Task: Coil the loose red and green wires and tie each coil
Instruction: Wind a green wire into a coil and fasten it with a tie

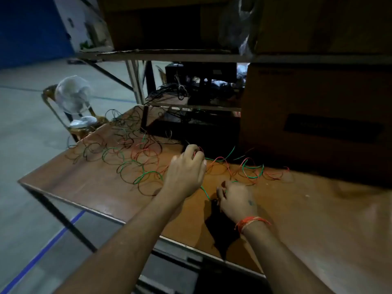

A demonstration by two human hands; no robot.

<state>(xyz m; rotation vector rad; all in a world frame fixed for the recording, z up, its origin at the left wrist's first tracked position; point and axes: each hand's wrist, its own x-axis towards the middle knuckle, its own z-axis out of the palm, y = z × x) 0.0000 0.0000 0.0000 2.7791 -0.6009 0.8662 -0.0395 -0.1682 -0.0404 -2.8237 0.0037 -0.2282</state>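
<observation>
Loose red and green wires [135,160] lie in tangled loops across the brown table [89,183], stretching from the far left corner to the right near the box. My left hand [186,168] is raised over the middle of the table and pinches a red strand at its fingertips. My right hand [235,198] sits lower and nearer, its fingers curled round a green strand [204,192] that runs between the two hands. More red and green loops [252,172] lie beyond my right hand.
A large cardboard box [314,124] stands on the table at the right. A black case [191,126] with dark cables sits at the back under a shelf [169,56]. A white fan [72,94] rests on a chair left of the table.
</observation>
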